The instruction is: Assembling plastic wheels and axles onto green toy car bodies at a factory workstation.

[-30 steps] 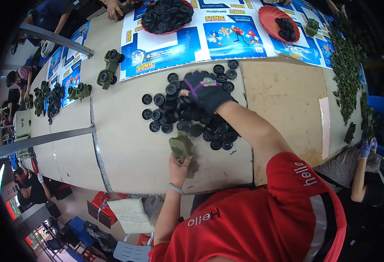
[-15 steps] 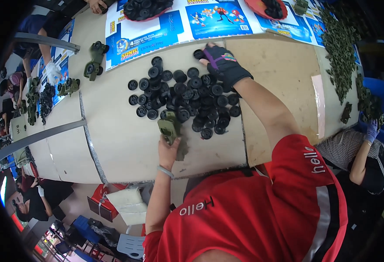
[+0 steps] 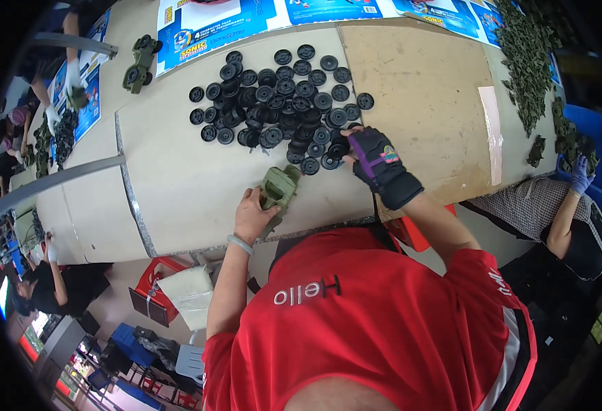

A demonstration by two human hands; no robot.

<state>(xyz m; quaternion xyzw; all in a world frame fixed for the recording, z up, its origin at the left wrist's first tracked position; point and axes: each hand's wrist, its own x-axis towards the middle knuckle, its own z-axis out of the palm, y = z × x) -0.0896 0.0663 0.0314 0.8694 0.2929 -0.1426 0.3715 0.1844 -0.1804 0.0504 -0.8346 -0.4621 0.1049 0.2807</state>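
My left hand [image 3: 254, 214] is closed around an olive-green toy vehicle body [image 3: 280, 186], tilted just above the table near its front edge. Beyond it spreads a heap of black toy wheels [image 3: 285, 87], some stacked and some lying singly around the rim. My right hand [image 3: 382, 166], in a black fingerless glove with a purple band, is at the heap's near right edge. Its bare fingers curl in against the outermost wheels; whatever they enclose is hidden by the hand.
Another green toy vehicle [image 3: 139, 65] stands at the far left, beside blue printed sheets [image 3: 208, 31]. Small green parts [image 3: 520, 72] are heaped at the far right. A metal rail [image 3: 58, 185] crosses the left side. Other people work at both sides, one with a purple-gloved hand [image 3: 581, 176].
My right hand has come back from the heap's far side to its near right edge. The left hand still holds the vehicle body, now turned differently. The whole view has shifted.
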